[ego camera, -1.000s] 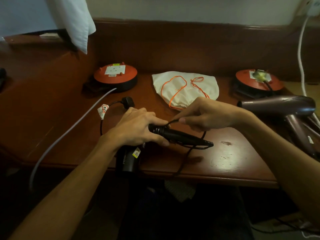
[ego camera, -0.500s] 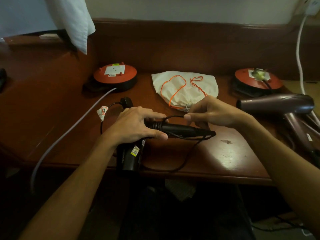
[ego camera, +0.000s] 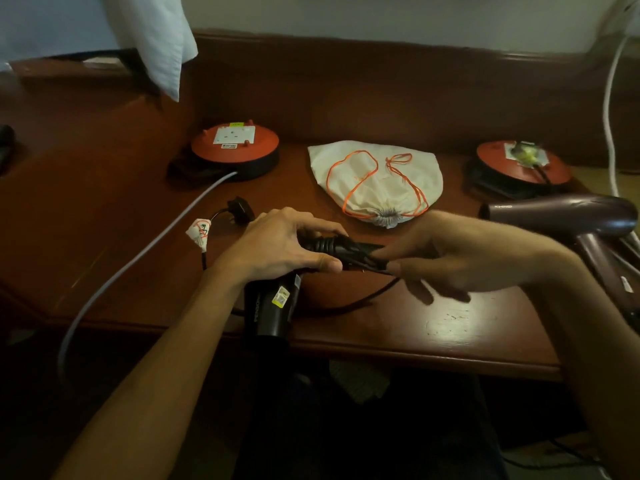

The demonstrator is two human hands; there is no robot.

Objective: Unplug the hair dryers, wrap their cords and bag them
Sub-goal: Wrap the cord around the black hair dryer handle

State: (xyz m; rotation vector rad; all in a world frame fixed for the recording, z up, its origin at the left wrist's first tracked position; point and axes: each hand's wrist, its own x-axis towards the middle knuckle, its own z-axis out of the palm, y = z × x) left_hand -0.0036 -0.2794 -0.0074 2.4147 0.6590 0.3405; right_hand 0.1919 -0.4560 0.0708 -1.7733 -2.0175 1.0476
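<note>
Head view: left hand (ego camera: 280, 244) is gripping dryer (ego camera: 273, 306) at desk (ego camera: 467, 327) front edge, handle lying rightward; right hand (ego camera: 460, 258) is pinching cord (ego camera: 360, 299) against it.

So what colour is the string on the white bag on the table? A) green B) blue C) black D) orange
D: the drawstring looping across the white bag is bright orange, lying in loose loops on top of the cloth behind the two hands.
</note>
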